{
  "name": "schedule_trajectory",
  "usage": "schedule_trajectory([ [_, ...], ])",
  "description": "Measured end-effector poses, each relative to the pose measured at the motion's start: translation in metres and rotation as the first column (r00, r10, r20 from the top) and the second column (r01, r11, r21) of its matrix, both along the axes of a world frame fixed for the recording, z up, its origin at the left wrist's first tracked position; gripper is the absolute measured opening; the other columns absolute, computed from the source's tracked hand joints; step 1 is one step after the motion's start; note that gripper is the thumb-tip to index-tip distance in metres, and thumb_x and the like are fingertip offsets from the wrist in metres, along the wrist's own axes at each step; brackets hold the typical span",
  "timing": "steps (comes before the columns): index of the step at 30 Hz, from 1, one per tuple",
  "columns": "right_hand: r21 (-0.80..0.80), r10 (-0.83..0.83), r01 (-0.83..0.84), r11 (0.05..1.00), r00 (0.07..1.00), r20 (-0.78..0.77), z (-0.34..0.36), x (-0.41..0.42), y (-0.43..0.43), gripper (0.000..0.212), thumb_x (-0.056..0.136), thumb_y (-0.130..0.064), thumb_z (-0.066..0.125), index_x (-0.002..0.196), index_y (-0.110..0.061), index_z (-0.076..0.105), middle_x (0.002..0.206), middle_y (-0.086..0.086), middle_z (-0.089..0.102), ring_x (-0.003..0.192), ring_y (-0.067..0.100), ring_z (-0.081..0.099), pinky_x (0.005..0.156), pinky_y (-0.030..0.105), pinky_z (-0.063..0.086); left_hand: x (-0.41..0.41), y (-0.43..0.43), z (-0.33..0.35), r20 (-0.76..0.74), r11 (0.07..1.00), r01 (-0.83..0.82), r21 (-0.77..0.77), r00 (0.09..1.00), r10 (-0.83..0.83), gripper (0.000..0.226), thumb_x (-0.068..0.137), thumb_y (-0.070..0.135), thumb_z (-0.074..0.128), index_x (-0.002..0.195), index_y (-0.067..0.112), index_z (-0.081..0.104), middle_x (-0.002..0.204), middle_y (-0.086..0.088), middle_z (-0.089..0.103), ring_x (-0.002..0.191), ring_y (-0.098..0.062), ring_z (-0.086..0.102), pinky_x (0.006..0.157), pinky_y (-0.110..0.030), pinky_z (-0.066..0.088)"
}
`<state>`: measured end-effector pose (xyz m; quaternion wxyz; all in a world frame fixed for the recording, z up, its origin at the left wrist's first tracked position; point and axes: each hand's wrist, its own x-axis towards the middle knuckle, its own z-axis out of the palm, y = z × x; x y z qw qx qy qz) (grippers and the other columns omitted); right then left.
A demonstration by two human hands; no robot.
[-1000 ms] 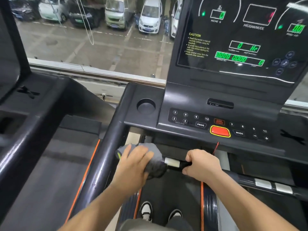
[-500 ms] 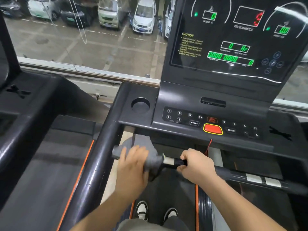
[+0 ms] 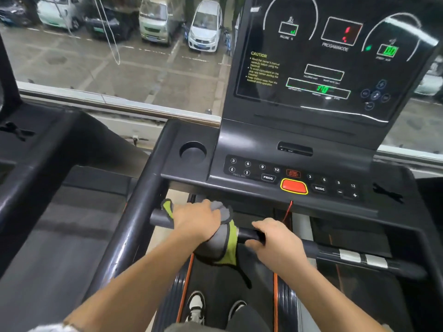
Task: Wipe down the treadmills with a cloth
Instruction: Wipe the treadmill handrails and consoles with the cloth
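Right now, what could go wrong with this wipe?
1. The console is lit and the shoes stand on the belt; a stray press on the keypad might start it.
2. The cloth under the left hand has a loose end hanging below the handlebar; it may slip off.
3. The red cord hangs close behind the right hand; it could get tugged.
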<state>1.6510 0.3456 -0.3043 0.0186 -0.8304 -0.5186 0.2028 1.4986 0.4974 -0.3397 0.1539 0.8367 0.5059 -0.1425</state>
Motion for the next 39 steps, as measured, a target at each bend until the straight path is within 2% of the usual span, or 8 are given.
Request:
schedule_trajectory([
  [5,-0.023,-0.137,0.137,0.99,0.99,0.033,0.003,0.059,-0.048,0.054,0.082,-0.056,0.073,0.13,-0.035,0.059,0.127,-0.015,0.057,0.127,0.013,0.051,0.094,0.03,0.048,-0.001,-0.084,-0.026,0.266,0.939,0.236,0.252,0.915,-0.302,0.054,0.082,0.042,0.059,0.134,0.03,0.053,0.126,0.002,0.057,0.121,-0.028,0.05,0.111,-0.058,0.033],
  [9,-0.195,-0.119,0.135,0.971,0.989,0.093,0.002,0.087,-0.069,0.05,0.088,-0.047,0.068,0.136,-0.038,0.058,0.125,-0.013,0.059,0.127,0.014,0.051,0.094,0.032,0.051,0.044,-0.106,-0.023,0.26,0.913,0.335,0.232,0.883,-0.39,0.045,0.092,0.049,0.046,0.132,0.032,0.051,0.12,0.002,0.06,0.114,-0.027,0.053,0.11,-0.056,0.034],
  [16,-0.139,-0.046,0.052,0.989,0.998,0.046,-0.003,0.117,-0.068,0.04,0.081,-0.05,0.074,0.12,-0.038,0.068,0.116,-0.015,0.062,0.123,0.012,0.055,0.089,0.024,0.044,0.124,-0.044,-0.008,0.079,0.878,0.271,-0.394,0.962,-0.261,0.058,0.089,0.047,0.02,0.114,0.014,0.06,0.135,-0.018,0.062,0.121,-0.037,0.059,0.101,-0.044,0.046],
  [23,-0.056,0.013,-0.014,0.998,0.999,-0.03,-0.013,0.135,-0.074,0.052,0.074,-0.054,0.067,0.123,-0.037,0.069,0.118,-0.014,0.065,0.121,0.012,0.057,0.099,0.026,0.041,0.087,-0.15,-0.024,0.254,0.948,0.231,0.221,0.925,-0.285,0.053,0.079,0.039,0.062,0.129,0.024,0.06,0.119,0.001,0.061,0.115,-0.027,0.056,0.111,-0.055,0.036],
  [28,-0.09,0.129,-0.13,0.987,0.991,-0.02,-0.015,0.144,-0.072,0.048,0.085,-0.053,0.064,0.13,-0.037,0.063,0.126,-0.013,0.062,0.125,0.015,0.054,0.104,0.032,0.042,0.11,-0.108,-0.015,0.112,0.958,0.252,0.133,0.957,-0.267,0.042,0.095,0.057,0.031,0.116,0.032,0.057,0.105,0.001,0.07,0.102,-0.029,0.066,0.091,-0.042,0.047],
  [32,-0.024,0.138,-0.137,0.99,0.99,0.013,-0.016,0.145,-0.076,0.048,0.086,-0.054,0.064,0.13,-0.038,0.063,0.125,-0.013,0.062,0.123,0.016,0.055,0.1,0.033,0.043,0.142,-0.084,0.009,0.082,0.991,0.049,-0.124,0.996,-0.039,0.046,0.1,0.053,0.032,0.121,0.027,0.063,0.129,-0.009,0.068,0.123,-0.034,0.061,0.103,-0.04,0.046],
  [35,-0.016,0.15,-0.15,0.989,0.989,0.004,-0.017,0.143,-0.086,0.051,0.091,-0.055,0.061,0.139,-0.039,0.057,0.131,-0.013,0.061,0.127,0.016,0.053,0.101,0.033,0.042,0.136,-0.119,-0.002,0.116,0.985,-0.068,0.157,0.992,0.05,0.034,0.099,0.047,0.038,0.107,0.024,0.063,0.11,-0.008,0.072,0.106,-0.034,0.065,0.097,-0.042,0.042],
  [39,-0.006,0.114,-0.115,0.993,0.989,-0.096,-0.006,0.158,-0.098,0.057,0.089,-0.055,0.066,0.142,-0.037,0.054,0.14,-0.014,0.056,0.135,0.015,0.048,0.106,0.033,0.044,0.103,-0.184,-0.029,0.491,0.943,-0.153,0.296,0.871,-0.013,0.038,0.083,0.02,0.064,0.12,0.018,0.057,0.12,-0.002,0.062,0.12,-0.026,0.054,0.116,-0.053,0.035],
])
